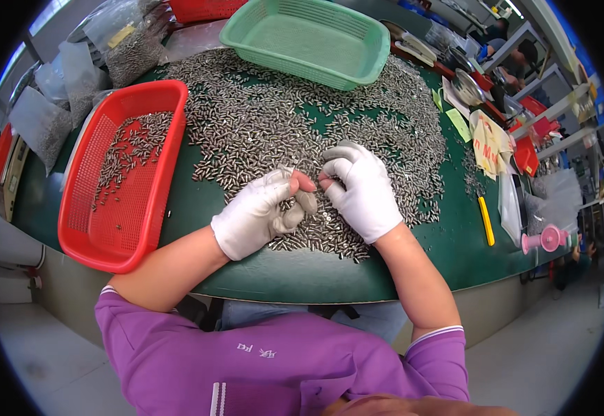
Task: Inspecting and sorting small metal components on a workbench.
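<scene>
What your fingertips pinched was too small to make out. Your white-gloved left hand (264, 211) was curled half shut and your white-gloved right hand (361, 187) closed at the fingertips, both resting on the heap of small silvery metal pins (274, 118) covering the green tabletop (191, 201). Bare green lay between the pins and the red plastic basket (159, 201) at your left.

Head view: one fisheye on my head, facing steeply down, close over the green table (413, 267).
</scene>
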